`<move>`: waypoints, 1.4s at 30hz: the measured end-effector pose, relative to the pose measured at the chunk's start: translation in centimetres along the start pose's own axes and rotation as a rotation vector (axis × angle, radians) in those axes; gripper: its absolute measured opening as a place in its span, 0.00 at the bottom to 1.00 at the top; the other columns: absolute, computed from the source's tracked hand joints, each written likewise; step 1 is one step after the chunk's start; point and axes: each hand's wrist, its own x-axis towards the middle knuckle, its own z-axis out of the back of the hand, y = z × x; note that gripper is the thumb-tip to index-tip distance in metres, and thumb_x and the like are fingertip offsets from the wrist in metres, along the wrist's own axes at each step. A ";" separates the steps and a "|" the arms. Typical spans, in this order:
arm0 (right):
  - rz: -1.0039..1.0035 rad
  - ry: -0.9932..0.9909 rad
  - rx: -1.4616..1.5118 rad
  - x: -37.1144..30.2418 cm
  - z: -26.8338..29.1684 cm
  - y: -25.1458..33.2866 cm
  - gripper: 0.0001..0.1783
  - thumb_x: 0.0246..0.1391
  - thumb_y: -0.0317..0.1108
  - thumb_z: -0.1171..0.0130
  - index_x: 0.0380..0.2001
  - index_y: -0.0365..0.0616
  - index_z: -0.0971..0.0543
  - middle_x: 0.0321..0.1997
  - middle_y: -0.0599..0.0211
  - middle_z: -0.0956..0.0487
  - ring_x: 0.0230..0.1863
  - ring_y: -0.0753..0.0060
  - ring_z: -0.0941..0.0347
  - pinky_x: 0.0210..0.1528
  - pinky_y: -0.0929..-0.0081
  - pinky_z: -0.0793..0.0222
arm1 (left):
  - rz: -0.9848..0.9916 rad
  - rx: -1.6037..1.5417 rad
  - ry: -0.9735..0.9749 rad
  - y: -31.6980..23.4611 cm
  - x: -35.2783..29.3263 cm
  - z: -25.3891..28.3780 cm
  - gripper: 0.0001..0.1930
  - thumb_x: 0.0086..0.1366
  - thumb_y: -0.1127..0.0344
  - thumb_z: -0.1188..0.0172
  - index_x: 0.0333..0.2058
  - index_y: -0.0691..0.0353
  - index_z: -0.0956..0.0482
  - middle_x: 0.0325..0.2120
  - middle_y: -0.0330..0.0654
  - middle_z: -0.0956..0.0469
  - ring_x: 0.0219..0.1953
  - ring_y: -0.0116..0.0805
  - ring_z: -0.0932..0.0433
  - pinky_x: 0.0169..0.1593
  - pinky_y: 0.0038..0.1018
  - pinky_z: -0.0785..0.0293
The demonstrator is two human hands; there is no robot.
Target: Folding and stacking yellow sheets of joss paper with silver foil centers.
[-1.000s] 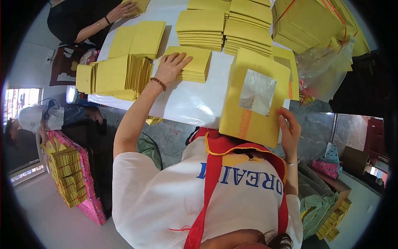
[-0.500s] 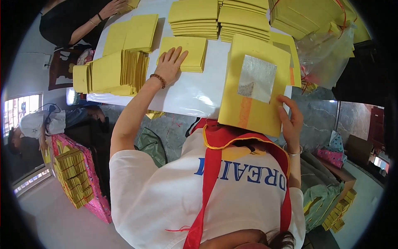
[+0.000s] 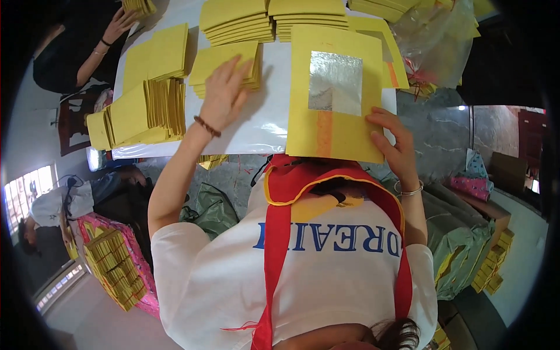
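Note:
My left hand (image 3: 223,96), blurred at its fingertips, is over the near edge of a small pile of folded yellow paper (image 3: 233,60); its fingers are extended and it holds nothing. My right hand (image 3: 398,140) rests with loosely bent, parted fingers at the right edge of a larger stack of yellow paper sheets (image 3: 300,87). On the top sheet lie a silver foil square (image 3: 344,79) and an orange strip (image 3: 324,133). That stack sits at the near table edge, against my red apron (image 3: 309,169).
Folded yellow paper stands in tall piles (image 3: 236,23) at the back and in an upright row (image 3: 160,105) at the left of the white table (image 3: 265,125). A plastic bag (image 3: 434,44) is at the right. Another person's hand (image 3: 119,26) holds yellow paper at far left.
My left hand was spread flat on the small yellow pile; its fingers have since lifted and drawn closer together. The whole view has shifted. My right hand stays at the large stack's edge.

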 end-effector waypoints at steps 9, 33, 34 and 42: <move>-0.006 -0.027 0.033 -0.2 -0.2 -0.5 0.15 0.49 0.27 0.42 0.42 0.42 0.22 0.49 0.57 0.25 0.55 0.62 0.32 0.56 0.71 0.39 | -0.397 -0.177 0.365 -11.4 1.7 3.7 0.25 0.52 0.57 0.38 0.48 0.61 0.28 0.44 0.45 0.29 0.44 0.42 0.31 0.47 0.36 0.36; -0.050 -0.011 0.230 0.0 0.1 -0.7 0.21 0.62 0.42 0.60 0.43 0.38 0.23 0.51 0.54 0.27 0.56 0.63 0.34 0.58 0.71 0.44 | 0.077 -0.853 0.512 -10.3 3.3 3.2 0.06 0.55 0.69 0.44 0.29 0.65 0.23 0.20 0.42 0.24 0.22 0.31 0.26 0.29 0.25 0.31; -0.051 -0.012 0.230 0.0 0.1 -0.8 0.21 0.62 0.42 0.60 0.43 0.38 0.23 0.51 0.54 0.27 0.56 0.63 0.34 0.58 0.71 0.44 | 0.106 -0.881 0.536 -10.2 3.4 3.1 0.06 0.55 0.69 0.44 0.29 0.65 0.23 0.20 0.40 0.24 0.21 0.27 0.28 0.29 0.23 0.32; -0.020 -0.011 0.301 -0.1 -0.1 -1.0 0.27 0.63 0.47 0.64 0.43 0.35 0.24 0.52 0.53 0.27 0.57 0.61 0.36 0.61 0.69 0.47 | 0.208 -0.927 0.685 -9.7 3.9 3.1 0.06 0.57 0.71 0.42 0.31 0.68 0.22 0.22 0.34 0.24 0.26 0.18 0.30 0.32 0.18 0.32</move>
